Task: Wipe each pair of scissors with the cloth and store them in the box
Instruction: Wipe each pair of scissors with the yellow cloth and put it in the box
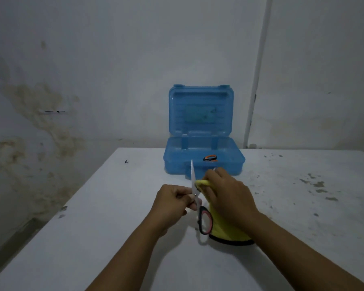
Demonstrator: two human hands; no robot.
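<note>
The left hand (172, 201) is pinching a pair of scissors (199, 203) near the pivot, holding them above the table (97, 227) with the blades spread and pointing toward the box (204, 156). The right hand (227, 194) is gripping a yellow cloth (223, 229), its fingers curling around the folded part and 1 blade, while the rest of the cloth is hanging down to the table. The blue box is sitting open behind the hands, with 1 orange-handled pair (210, 158) lying inside.
</note>
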